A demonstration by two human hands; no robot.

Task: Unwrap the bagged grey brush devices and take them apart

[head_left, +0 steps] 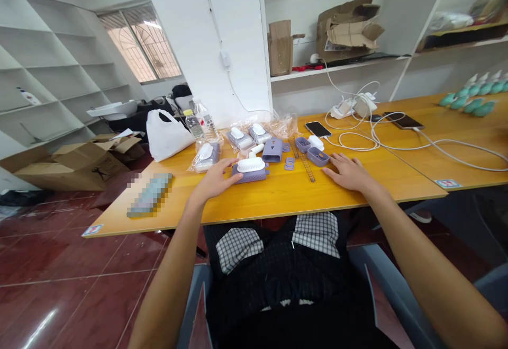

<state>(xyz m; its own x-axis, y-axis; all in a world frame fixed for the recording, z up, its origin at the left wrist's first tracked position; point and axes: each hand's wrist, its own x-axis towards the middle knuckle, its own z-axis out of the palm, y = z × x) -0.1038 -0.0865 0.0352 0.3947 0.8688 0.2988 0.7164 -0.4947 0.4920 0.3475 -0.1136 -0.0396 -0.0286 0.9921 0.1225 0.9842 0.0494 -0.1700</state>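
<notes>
My left hand [216, 181] rests on the table with its fingers apart, its thumb at the left end of a purple perforated case [249, 176]. On that case lies a white bristled brush head [251, 165]. I cannot tell whether the thumb presses on the case. My right hand [347, 172] lies spread on the tabletop, holding nothing. Nearest to it are a purple oval ring-like part [318, 156] and a metal spring [307, 168]. Between the hands sit a purple housing [272, 150], a small flat purple piece [289, 164] and a white curved part [256, 150].
Bagged brush units [206, 157] stand behind my left hand, near a white plastic bag [169, 136] and bottles [203, 117]. A phone [317, 129] and tangled white cables [373, 138] lie at the back right. Teal bottles [472, 106] stand farther right. The wooden table's edge [262, 215] is before me.
</notes>
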